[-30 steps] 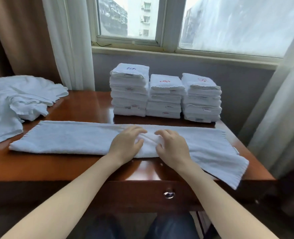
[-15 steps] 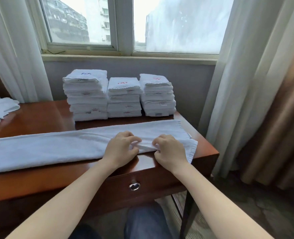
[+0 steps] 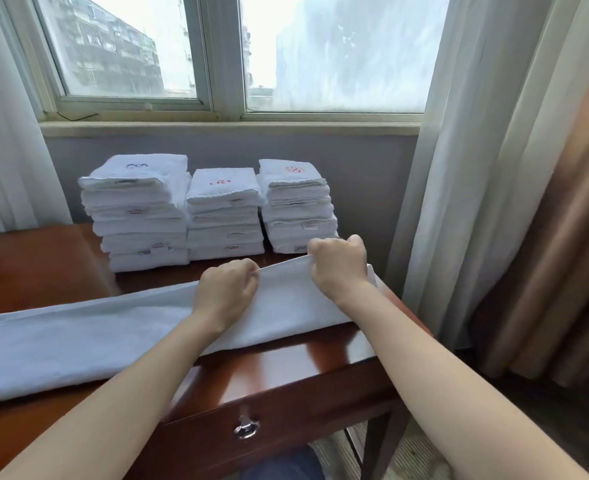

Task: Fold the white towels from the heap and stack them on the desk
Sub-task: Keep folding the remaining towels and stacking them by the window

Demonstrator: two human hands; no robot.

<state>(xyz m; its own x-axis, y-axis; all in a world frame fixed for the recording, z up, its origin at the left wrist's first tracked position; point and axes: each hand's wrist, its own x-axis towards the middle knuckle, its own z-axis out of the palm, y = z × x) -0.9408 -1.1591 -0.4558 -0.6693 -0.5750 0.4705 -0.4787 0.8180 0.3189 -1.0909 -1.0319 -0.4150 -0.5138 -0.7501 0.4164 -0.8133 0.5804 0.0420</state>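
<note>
Both hands pinch the far edge of a long white towel point(image 3: 113, 337) lying lengthwise across the wooden table point(image 3: 44, 268): the left hand point(image 3: 227, 292) near its middle, the right hand point(image 3: 338, 263) lifting the right end. Behind them, three stacks of folded towels point(image 3: 224, 213) stand side by side under the window point(image 3: 224, 57).
</note>
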